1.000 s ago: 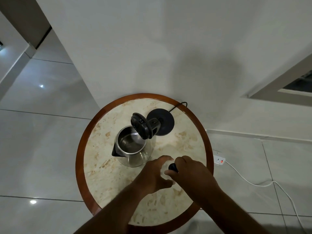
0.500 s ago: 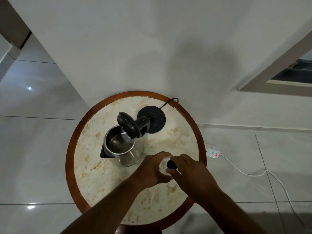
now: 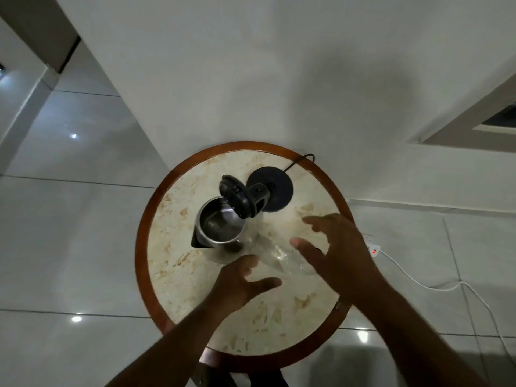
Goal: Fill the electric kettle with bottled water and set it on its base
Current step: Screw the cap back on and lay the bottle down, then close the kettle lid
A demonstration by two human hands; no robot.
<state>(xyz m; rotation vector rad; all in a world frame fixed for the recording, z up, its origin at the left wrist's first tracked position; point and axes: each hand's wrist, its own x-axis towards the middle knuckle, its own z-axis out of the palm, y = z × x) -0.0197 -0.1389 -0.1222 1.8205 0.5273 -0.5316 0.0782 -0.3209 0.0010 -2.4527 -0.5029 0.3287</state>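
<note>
A steel electric kettle [image 3: 220,229] stands on the round table [image 3: 178,275] with its black lid [image 3: 237,199] hinged open. Its black round base [image 3: 275,188] lies bare just behind it to the right. A clear plastic bottle [image 3: 276,255], blurred, lies tilted low between my hands, one end toward the kettle. My left hand [image 3: 243,283] is beside it with fingers apart, holding nothing. My right hand [image 3: 337,252] is spread over the bottle's other end. A small dark spot [image 3: 318,250] shows at its palm; whether it is held I cannot tell.
The table has a marble-look top and a brown wooden rim [image 3: 142,247], against a white wall. The base's black cord [image 3: 300,160] runs off the far edge. A white power strip [image 3: 372,247] and its cable [image 3: 418,283] lie on the tiled floor at the right.
Both hands were closed around the upright bottle and its dark cap. Now the hands have spread apart and the bottle lies tilted and blurred between them.
</note>
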